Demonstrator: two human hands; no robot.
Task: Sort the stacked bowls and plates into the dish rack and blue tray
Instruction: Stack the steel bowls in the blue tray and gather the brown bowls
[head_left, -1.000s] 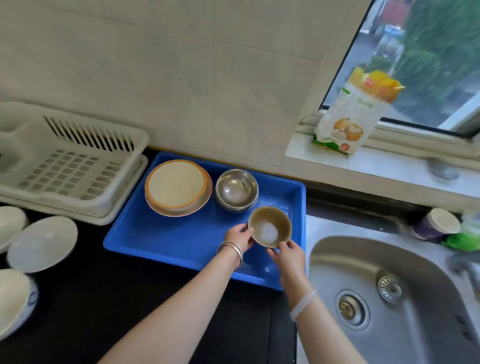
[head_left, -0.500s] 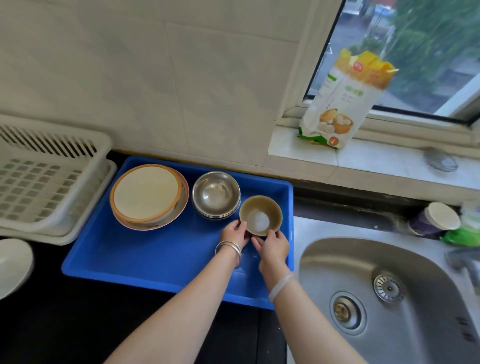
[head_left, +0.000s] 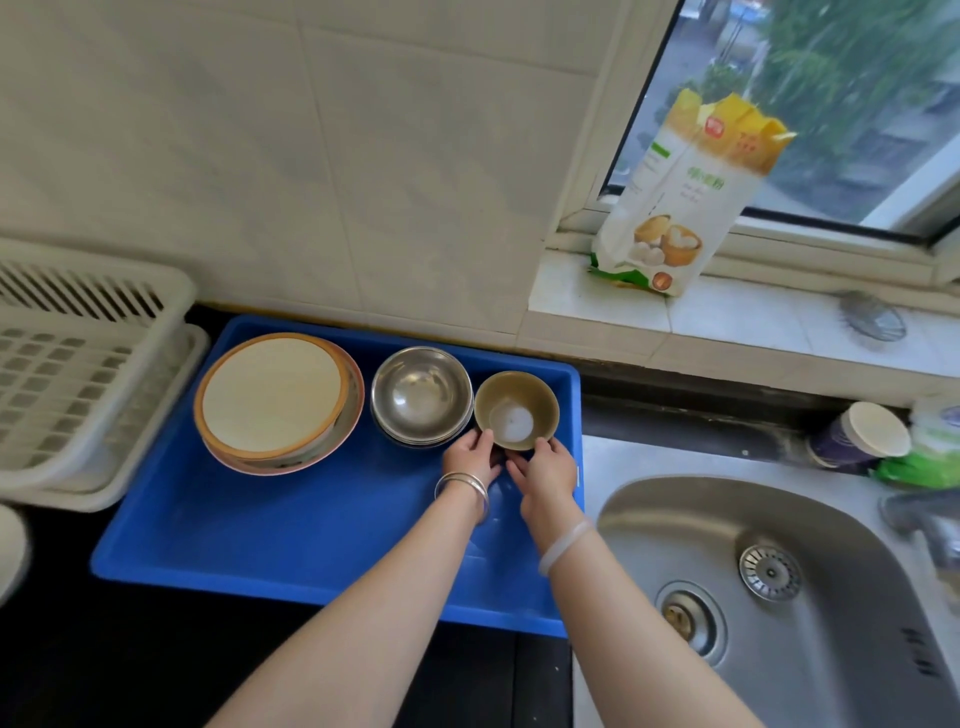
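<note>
An olive-brown bowl (head_left: 516, 408) with a white patch inside sits in the far right corner of the blue tray (head_left: 291, 530). My left hand (head_left: 470, 460) and my right hand (head_left: 545, 470) both grip its near rim from below. Left of it stands a stack of steel bowls (head_left: 422, 396). Further left in the tray lies a stack of plates (head_left: 278, 402), an orange-rimmed cream one on top. The white dish rack (head_left: 78, 364) stands at the left edge, holding no dishes that I can see.
A steel sink (head_left: 779, 587) lies right of the tray. A flour bag (head_left: 685, 192) stands on the window sill. A purple cup (head_left: 857, 436) and green packet (head_left: 930, 452) sit behind the sink. A white dish edge (head_left: 8, 551) shows far left on the black counter.
Both hands have carried the olive bowl away from me into the tray's far right corner, beside the steel bowls. The view has shifted right, so the white dishes on the left are mostly out of frame.
</note>
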